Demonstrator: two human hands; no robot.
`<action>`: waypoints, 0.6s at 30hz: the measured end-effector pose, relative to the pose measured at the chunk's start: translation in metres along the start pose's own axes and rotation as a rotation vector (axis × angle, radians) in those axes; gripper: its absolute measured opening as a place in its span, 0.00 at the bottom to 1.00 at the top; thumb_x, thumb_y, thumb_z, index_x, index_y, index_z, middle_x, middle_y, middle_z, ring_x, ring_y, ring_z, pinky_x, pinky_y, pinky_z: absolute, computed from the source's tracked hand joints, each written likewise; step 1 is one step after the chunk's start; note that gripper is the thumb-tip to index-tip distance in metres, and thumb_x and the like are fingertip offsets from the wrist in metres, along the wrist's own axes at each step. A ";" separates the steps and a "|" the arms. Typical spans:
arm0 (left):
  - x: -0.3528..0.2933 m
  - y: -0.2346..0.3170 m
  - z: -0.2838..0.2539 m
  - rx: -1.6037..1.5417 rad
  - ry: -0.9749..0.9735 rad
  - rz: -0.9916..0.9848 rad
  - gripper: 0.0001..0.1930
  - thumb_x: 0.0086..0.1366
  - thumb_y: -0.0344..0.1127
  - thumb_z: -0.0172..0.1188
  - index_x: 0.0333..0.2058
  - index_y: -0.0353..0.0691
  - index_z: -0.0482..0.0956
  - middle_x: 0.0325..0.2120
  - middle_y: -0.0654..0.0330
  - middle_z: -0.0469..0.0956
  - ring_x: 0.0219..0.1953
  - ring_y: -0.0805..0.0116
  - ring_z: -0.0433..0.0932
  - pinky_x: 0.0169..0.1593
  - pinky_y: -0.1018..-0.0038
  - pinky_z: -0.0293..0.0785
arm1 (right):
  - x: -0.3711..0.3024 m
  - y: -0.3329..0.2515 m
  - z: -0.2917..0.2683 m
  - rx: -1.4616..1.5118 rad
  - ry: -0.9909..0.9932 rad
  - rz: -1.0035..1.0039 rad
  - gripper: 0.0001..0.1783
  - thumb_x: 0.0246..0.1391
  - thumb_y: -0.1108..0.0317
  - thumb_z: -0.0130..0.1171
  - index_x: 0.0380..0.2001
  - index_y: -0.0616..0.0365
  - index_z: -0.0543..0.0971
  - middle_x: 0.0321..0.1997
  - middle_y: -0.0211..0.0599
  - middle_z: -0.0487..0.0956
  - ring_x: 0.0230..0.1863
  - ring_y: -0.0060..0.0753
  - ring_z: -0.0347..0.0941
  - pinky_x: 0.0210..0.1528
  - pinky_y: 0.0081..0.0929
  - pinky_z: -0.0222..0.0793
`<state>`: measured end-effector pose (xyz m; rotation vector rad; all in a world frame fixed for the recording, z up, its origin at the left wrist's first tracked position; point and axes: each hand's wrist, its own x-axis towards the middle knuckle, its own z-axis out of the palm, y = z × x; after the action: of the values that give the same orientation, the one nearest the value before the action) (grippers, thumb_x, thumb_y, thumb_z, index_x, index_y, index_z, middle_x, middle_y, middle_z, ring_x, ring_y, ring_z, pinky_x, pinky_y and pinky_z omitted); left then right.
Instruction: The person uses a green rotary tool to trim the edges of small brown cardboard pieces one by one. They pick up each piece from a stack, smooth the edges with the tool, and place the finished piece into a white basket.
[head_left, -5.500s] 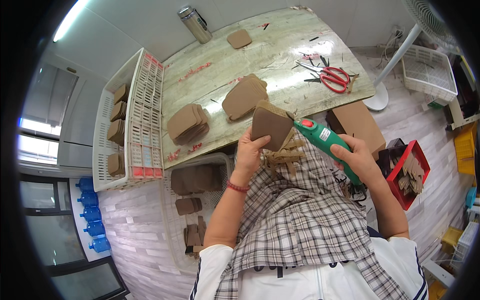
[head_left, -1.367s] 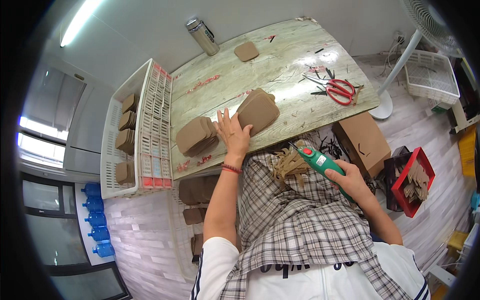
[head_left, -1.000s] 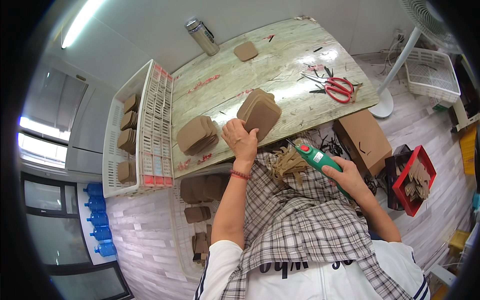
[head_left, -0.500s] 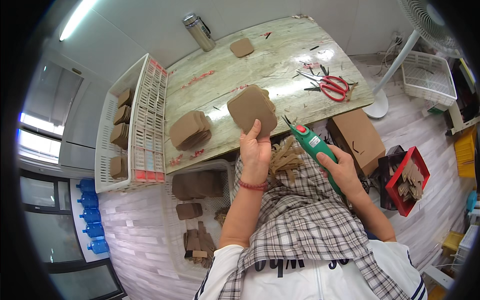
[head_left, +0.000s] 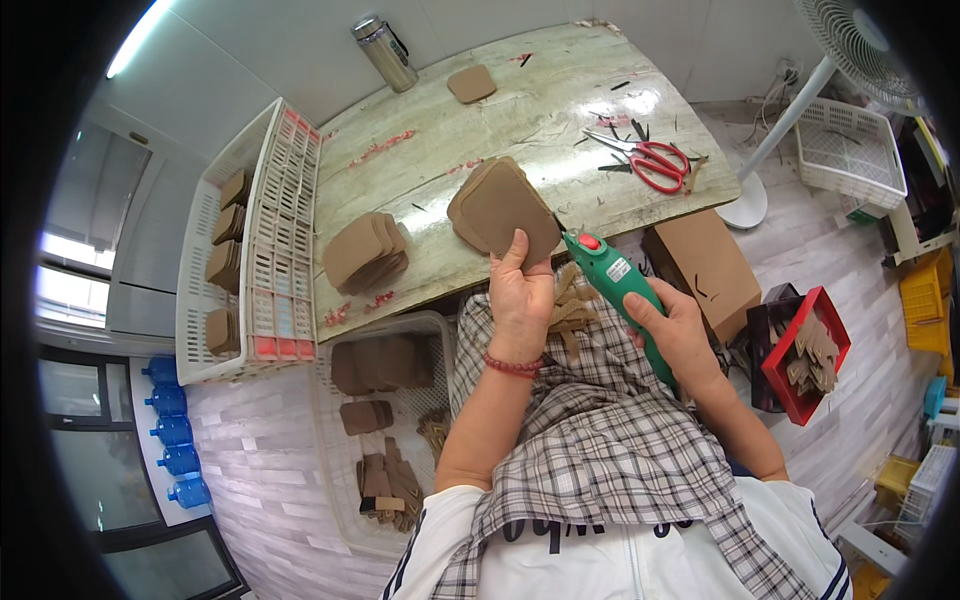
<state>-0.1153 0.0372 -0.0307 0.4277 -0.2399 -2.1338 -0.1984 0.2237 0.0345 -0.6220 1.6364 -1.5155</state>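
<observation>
1. Brown cardboard piece (head_left: pixel 510 208) with rounded corners, held up just above centre frame, pinched at its lower edge by the left hand (head_left: pixel 520 296), thumb in front and fingers curled behind.
2. Green electric cutter (head_left: pixel 618 290) with a red button, gripped in the closed right hand (head_left: pixel 672 332) right of centre, tip pointing up-left, right beside the piece's lower right edge; contact impossible to tell.
3. Loose brown cardboard strips (head_left: pixel 568 310) heaped on the plaid apron (head_left: pixel 590 440) between the two hands.
4. Fanned stack of similar brown pieces (head_left: pixel 362 250) lying on the pale wooden table (head_left: pixel 520 110), left of the raised piece.
5. Red-handled scissors (head_left: pixel 652 160) toward the upper right of the tabletop, amid dark scraps.
6. Single brown piece (head_left: pixel 471 84) and a steel flask (head_left: pixel 378 52) near the table's top edge.
7. White slatted crate (head_left: pixel 275 250) holding more stacks at left; second white basket (head_left: pixel 390 400) of brown pieces below the table edge.
8. Red tray (head_left: pixel 805 355) of cardboard offcuts at right, beside a brown box (head_left: pixel 700 260).
</observation>
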 end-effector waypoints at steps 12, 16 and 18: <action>-0.024 -0.012 -0.004 0.126 -0.127 -0.086 0.22 0.65 0.22 0.55 0.57 0.40 0.66 0.52 0.58 0.73 0.54 0.61 0.73 0.61 0.63 0.70 | 0.008 -0.004 -0.002 0.000 0.060 -0.029 0.20 0.59 0.55 0.60 0.41 0.63 0.78 0.23 0.27 0.73 0.21 0.14 0.67 0.24 0.16 0.64; -0.028 -0.018 -0.015 0.146 -0.111 -0.124 0.21 0.64 0.21 0.55 0.56 0.39 0.66 0.51 0.57 0.74 0.54 0.61 0.74 0.59 0.62 0.71 | 0.011 -0.008 -0.003 0.028 0.083 -0.020 0.20 0.58 0.55 0.61 0.41 0.64 0.78 0.22 0.27 0.73 0.21 0.14 0.67 0.24 0.16 0.64; -0.029 -0.019 -0.020 0.167 -0.102 -0.135 0.21 0.64 0.21 0.55 0.55 0.39 0.67 0.51 0.56 0.74 0.53 0.61 0.75 0.58 0.62 0.73 | 0.013 -0.009 -0.006 0.034 0.071 -0.014 0.20 0.58 0.55 0.61 0.41 0.64 0.78 0.23 0.27 0.73 0.21 0.14 0.67 0.24 0.16 0.64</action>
<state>-0.1067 0.0718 -0.0495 0.4423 -0.4614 -2.2797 -0.2119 0.2157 0.0404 -0.5685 1.6593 -1.5886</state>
